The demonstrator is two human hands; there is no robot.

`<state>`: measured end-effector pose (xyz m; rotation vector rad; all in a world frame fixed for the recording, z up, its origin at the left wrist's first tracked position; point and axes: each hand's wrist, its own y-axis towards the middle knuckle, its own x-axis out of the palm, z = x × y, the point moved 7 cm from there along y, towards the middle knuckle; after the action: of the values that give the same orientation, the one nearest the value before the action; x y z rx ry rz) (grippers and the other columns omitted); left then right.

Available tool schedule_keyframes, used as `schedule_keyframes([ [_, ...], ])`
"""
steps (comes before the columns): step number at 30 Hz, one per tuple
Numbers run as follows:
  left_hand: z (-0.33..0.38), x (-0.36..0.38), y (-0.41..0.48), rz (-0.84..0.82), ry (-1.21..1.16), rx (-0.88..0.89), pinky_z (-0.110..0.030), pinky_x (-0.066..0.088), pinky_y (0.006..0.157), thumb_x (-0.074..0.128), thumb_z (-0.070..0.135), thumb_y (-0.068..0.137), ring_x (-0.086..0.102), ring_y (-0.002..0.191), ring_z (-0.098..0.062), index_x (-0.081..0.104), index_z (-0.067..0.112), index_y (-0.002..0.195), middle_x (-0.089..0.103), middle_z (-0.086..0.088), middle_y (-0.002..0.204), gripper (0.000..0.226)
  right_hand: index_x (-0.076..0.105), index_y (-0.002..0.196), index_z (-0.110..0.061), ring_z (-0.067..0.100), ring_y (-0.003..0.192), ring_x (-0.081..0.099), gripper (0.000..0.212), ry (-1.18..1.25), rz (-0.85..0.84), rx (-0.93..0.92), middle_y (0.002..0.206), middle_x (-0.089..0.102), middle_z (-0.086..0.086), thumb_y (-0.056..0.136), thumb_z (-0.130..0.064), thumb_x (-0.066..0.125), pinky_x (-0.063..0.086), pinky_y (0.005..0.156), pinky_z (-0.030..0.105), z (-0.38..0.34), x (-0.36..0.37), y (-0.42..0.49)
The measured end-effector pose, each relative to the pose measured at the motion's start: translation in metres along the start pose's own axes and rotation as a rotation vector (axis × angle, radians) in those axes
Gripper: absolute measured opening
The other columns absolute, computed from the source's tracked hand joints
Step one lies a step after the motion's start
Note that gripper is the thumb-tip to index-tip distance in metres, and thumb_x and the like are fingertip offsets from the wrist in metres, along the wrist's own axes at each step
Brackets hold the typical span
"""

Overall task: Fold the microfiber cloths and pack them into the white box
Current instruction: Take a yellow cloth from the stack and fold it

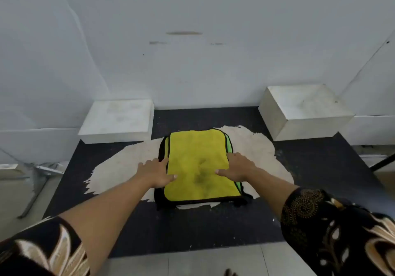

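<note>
The yellow cloth (197,164) lies flat in the middle of the dark desk (192,228), on top of a pale worn patch (256,147) that spreads out around it. It is black-trimmed and sits on a small stack. A green cloth (229,144) peeks out along its right edge, with more black edging showing beneath.

The left hand (157,172) rests on the cloth's left edge, thumb on the yellow. The right hand (237,167) lies across the right edge. Each grip is wide, fingers straight and spread, pressing down and clasping nothing.

Behind the cloth to the left stands a low white box (117,119), and behind it to the right a taller white box (305,109), both well apart from it. I cannot tell whether either is open. Dark patterned sleeves (333,228) cover the upper arms.
</note>
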<state>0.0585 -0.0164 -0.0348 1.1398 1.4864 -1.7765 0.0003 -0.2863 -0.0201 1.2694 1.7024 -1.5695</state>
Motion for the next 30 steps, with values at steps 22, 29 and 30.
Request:
schedule_keyframes([
  [22,0.004,0.098,-0.018,0.068,-0.405,0.125,-0.039,0.028,0.117,0.057,0.033,0.094,0.018,0.144,-0.027,0.038,0.032,0.147,0.018,-0.008,0.157,0.056,0.023,0.152,-0.041,0.027,0.149,0.006,0.068,0.125,0.148,0.088,0.164,0.002,-0.001,0.092,-0.054,0.052,0.017,0.117,0.057,0.012,0.130,-0.025],
  [29,-0.007,0.077,-0.009,0.164,-0.598,-0.151,-0.039,0.047,0.095,0.063,0.031,0.088,0.056,0.111,-0.025,0.061,0.029,0.119,0.060,-0.002,0.120,0.031,0.057,0.131,-0.038,0.028,0.139,0.029,0.048,0.264,0.196,0.162,0.153,0.029,0.001,0.095,-0.063,0.038,0.027,0.110,0.056,0.010,0.107,-0.018],
  [30,-0.010,0.076,-0.010,0.184,-0.642,-0.190,-0.038,0.048,0.092,0.063,0.029,0.088,0.058,0.105,-0.023,0.061,0.027,0.116,0.063,0.000,0.113,0.029,0.062,0.126,-0.037,0.028,0.136,0.032,0.049,0.283,0.186,0.177,0.150,0.033,0.002,0.095,-0.064,0.036,0.028,0.108,0.056,0.010,0.104,-0.017],
])
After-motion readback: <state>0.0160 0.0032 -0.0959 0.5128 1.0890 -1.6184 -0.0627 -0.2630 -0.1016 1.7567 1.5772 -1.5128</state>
